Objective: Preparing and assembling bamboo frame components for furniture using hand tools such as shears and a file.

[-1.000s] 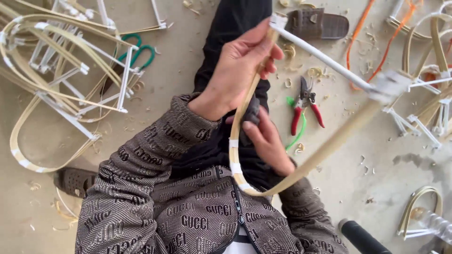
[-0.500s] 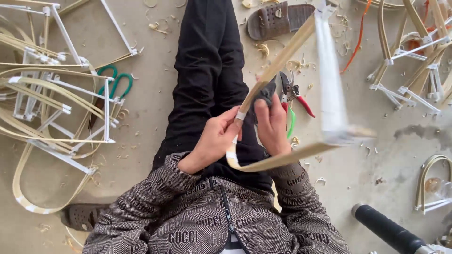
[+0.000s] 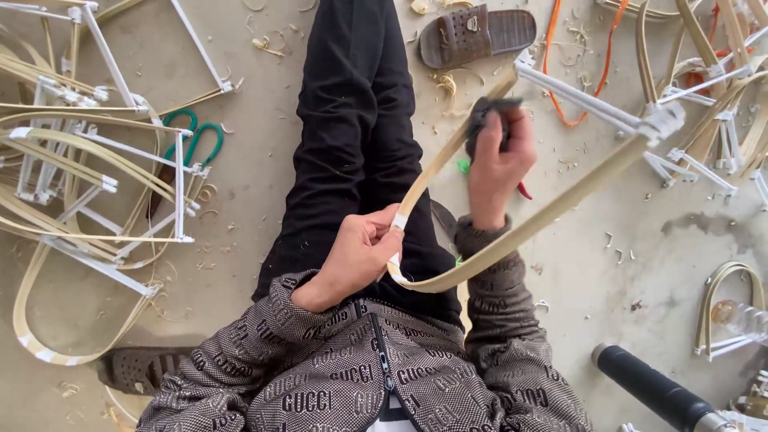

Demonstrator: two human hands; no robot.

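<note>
**Bent strip frame held over lap**

Bent bamboo strip frame spans the lap above the floor. Left hand pinches its taped bend; right hand is clenched around a dark tool at the strip. Risk: tool slips, strip could split or spring loose.

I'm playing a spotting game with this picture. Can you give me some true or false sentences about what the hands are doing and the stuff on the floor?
1. The left hand pinches the bent bamboo strip near its curve. True.
2. The right hand is empty and lies flat on the floor. False: it is raised and grips a small dark thing against the strip.
3. Green-handled scissors lie on the floor. True.
4. A brown sandal lies near the top. True.
5. The person wears white trousers. False: the trousers are black.
</note>
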